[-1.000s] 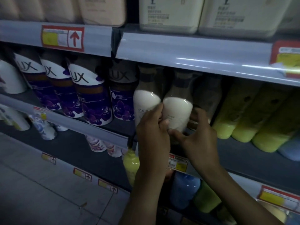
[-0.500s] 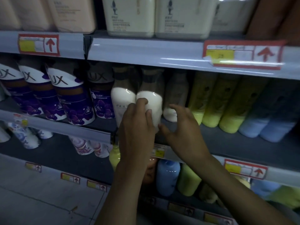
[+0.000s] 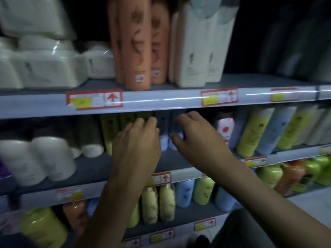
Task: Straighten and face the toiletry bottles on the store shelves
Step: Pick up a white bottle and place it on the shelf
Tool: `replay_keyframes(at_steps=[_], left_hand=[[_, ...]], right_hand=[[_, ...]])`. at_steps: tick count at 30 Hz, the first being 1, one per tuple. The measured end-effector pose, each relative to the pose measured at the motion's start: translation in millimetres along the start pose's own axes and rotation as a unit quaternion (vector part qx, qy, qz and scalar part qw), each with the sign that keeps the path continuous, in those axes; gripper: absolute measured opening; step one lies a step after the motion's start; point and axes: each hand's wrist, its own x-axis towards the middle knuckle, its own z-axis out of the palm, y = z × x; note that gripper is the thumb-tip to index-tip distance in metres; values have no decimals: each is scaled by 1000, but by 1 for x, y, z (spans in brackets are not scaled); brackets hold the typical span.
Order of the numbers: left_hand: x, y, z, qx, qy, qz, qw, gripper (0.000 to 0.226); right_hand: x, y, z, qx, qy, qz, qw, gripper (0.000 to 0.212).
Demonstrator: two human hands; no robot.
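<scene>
Reaching into the middle shelf (image 3: 89,169), both hands worked among the standing bottles under the price strip. The left hand (image 3: 136,145) lay with fingers loosely bent and spread in front of the yellow-green bottles (image 3: 109,129), gripping nothing that showed. The right hand (image 3: 195,138) curved thumb and fingers round a pale blue bottle (image 3: 176,130), which stood upright beside a second blue bottle (image 3: 163,138) between the two hands. Motion blur hid the labels.
</scene>
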Motion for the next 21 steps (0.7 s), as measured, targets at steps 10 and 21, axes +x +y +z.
replay_keyframes(at_steps=[10, 21], left_hand=[[121, 181, 4, -47, -26, 162, 985, 10], [265, 361, 85, -320, -147, 130, 927, 29]], right_hand=[[11, 158, -152, -79, 66, 123, 987, 32], [64, 331, -238, -60, 197, 257, 944, 51]])
